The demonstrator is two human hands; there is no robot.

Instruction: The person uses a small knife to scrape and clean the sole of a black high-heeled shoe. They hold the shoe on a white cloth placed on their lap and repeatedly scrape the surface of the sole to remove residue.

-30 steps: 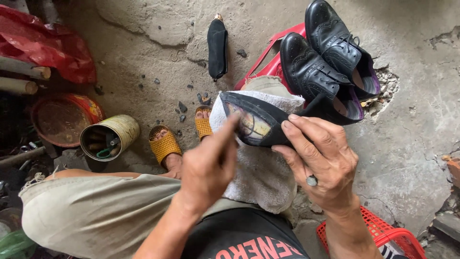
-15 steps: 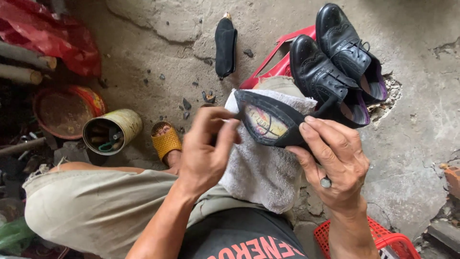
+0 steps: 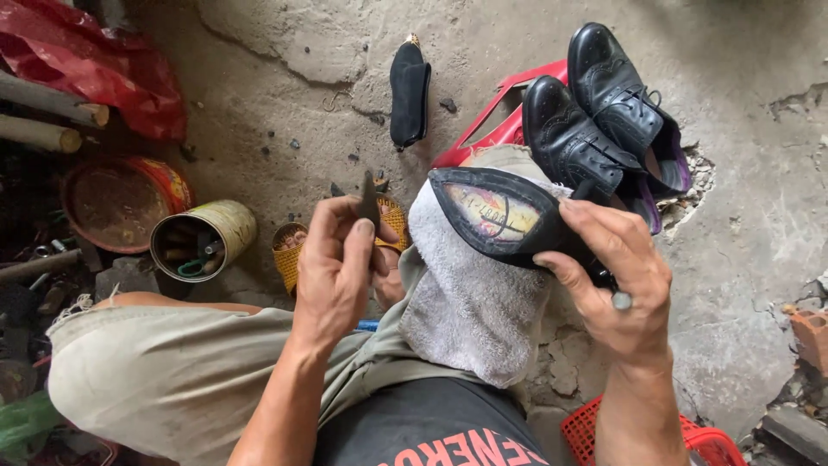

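My right hand (image 3: 617,280) grips a black shoe (image 3: 504,216) turned sole-up, its worn sole facing me. The shoe rests on a grey towel (image 3: 470,298) draped over my knee. My left hand (image 3: 341,263) is lifted off the sole, a little left of the shoe, and pinches a small dark pointed piece (image 3: 369,198) between thumb and fingers. Whether that piece is a blade or a scrap of sole I cannot tell.
A pair of black lace-up shoes (image 3: 604,112) sits on a red stool (image 3: 496,129) ahead. A black sole piece (image 3: 407,91) lies on the concrete floor. A tin can (image 3: 203,242) with tools, a round lid (image 3: 121,198), red plastic (image 3: 95,65) at left, red basket (image 3: 642,436) at bottom right.
My left hand has pulled away from the shoe sole to the left and lifted, now holding the small dark piece upright. The right hand keeps the shoe in place.
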